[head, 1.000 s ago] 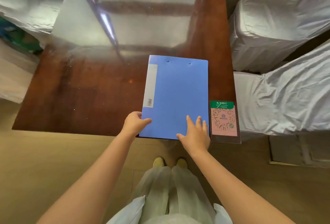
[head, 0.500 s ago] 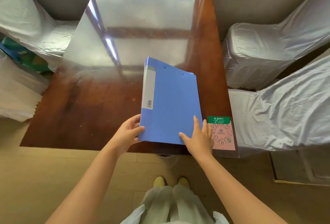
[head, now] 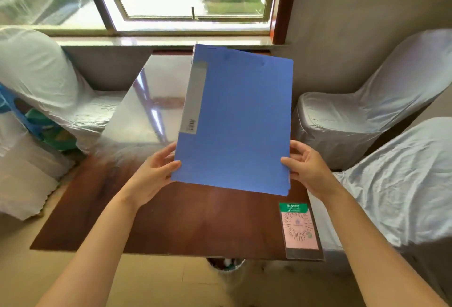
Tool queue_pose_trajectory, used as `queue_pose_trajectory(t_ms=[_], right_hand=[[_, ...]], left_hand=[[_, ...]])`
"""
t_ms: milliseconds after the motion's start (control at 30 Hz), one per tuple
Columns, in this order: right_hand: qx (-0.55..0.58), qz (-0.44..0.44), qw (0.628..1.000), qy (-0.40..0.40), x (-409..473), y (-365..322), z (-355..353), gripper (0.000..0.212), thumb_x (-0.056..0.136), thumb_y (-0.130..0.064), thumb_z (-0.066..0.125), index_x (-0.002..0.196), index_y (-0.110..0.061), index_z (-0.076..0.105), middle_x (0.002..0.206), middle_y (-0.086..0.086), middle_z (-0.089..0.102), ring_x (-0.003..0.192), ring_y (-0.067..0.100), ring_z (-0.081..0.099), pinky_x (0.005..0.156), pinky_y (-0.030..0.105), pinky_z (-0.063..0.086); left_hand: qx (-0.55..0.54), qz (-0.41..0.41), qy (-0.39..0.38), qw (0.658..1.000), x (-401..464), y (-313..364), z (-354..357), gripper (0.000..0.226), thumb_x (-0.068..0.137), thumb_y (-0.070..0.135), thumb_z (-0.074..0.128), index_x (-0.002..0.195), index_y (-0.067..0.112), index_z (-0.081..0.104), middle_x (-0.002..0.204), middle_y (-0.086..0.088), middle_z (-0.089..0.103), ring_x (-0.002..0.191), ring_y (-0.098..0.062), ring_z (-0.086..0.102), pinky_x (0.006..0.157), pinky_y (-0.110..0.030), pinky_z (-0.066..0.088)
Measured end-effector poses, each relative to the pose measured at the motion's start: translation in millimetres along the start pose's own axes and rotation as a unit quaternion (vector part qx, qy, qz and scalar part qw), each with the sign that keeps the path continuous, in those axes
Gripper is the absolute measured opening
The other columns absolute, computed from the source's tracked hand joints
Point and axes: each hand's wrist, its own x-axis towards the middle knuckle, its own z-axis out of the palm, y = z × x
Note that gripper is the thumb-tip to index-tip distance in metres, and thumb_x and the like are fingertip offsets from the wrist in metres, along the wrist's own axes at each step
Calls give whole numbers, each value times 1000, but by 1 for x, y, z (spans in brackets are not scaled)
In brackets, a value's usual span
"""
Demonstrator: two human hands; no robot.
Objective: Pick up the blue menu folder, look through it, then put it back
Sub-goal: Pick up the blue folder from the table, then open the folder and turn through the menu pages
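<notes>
- At 9 o'clock of the folder I see my left hand (head: 156, 172) clamped on the lower spine corner, thumb on the front cover and fingers behind it.
- In the middle, the blue menu folder (head: 241, 120) is off the table (head: 171, 228) and tilted up toward me, closed, with its grey spine label (head: 194, 97) on the left side.
- At 3 o'clock of the folder my right hand (head: 307, 168) pinches the lower open edge, thumb in front, fingers curled behind.
- Down at 5 o'clock, the pink QR card (head: 299, 229) lies flat on the table's near right corner, apart from the folder.
- I judge the pick-up as done: nothing of the folder touches the wood.
- I judge the looking-through as not yet started, since the cover is shut and no page shows.
- Left for me: open the cover, leaf through, close it, and lay it back on the bare wood beside the card.
</notes>
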Motion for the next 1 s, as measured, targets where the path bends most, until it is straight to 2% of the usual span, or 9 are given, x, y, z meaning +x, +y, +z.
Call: queue_pose_trajectory(t_ms=[167,233,400,533,667,767,833,933,1000], right_hand=[[-24,-84,995,42,2,-31,-1,25,91,-8,54,109,-25,56,101,-4,74,95,18,69,68,28,59],[-39,-92,994,38,1,-41,-6,24,93,-12,52,114,-22,53,112,3,69,101,19,67,74,33,59],[-1,-103,991,82,-3,-52,1,28,97,-10,38,109,-34,49,113,-4,64,100,17,65,78,33,57],[83,-83,989,91,-6,-59,6,33,100,-30,25,122,-27,50,125,2,60,114,21,58,92,40,51],[130,-91,985,70,-14,-60,6,51,97,-49,10,107,-34,58,113,-2,66,108,18,62,85,34,53],[117,-92,984,94,-12,-52,5,42,100,-40,13,99,-35,55,83,-20,71,80,2,67,68,18,51],[97,-89,983,127,-10,-48,6,29,100,-35,24,97,-35,53,84,-20,71,88,4,68,74,22,53],[45,-93,984,147,-12,-44,7,26,94,-16,49,118,-24,43,113,6,61,106,25,61,81,36,56],[62,-109,981,150,-15,-42,5,39,91,-6,53,121,-24,38,113,4,59,104,22,60,73,29,59]], left_hand=[[246,169,19,954,13,25,30,102,73,9,73,140,51,8,137,30,39,123,8,42,82,-9,48],[379,180,65,905,20,23,39,117,68,12,79,144,43,-6,136,7,34,119,-3,38,81,-15,50],[404,223,117,879,26,5,59,117,69,11,80,146,28,-7,140,-17,21,122,-15,29,102,-32,36],[389,250,95,882,25,1,63,117,71,19,78,145,30,-12,140,-14,18,121,-6,26,104,-23,34],[372,268,109,882,23,5,66,103,74,38,63,147,20,-8,140,-7,19,128,-1,22,102,0,19],[347,267,127,890,21,12,68,90,80,45,47,148,14,-2,142,-3,22,125,12,20,105,-3,19],[300,266,128,907,17,14,70,88,83,60,40,148,12,3,143,0,24,126,13,22,107,-9,23],[119,201,123,965,11,17,77,103,73,81,34,147,13,11,147,1,29,137,-6,25,109,-17,28],[-26,144,164,976,13,19,82,78,86,68,25,144,15,24,130,12,47,138,-23,30,99,-12,36]])
